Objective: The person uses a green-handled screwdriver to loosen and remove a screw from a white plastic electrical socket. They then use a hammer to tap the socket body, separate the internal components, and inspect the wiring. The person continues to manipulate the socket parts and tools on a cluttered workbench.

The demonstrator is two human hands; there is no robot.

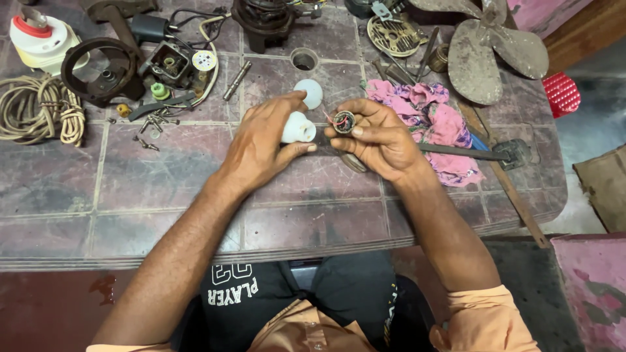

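Left hand (264,140) clamped on a white rounded plastic cap (298,128), bench centre. Right hand (381,140) pinches a small round dark metal part with red wires (343,121), just at 3 o'clock of the cap, nearly touching. Crumpled pink patterned cloth (433,120) at 3 o'clock of right hand. Tiled maroon bench (163,189) carries coiled beige cord (39,111) at 9 o'clock, rusty metal fan blade (486,55) at 1 o'clock.
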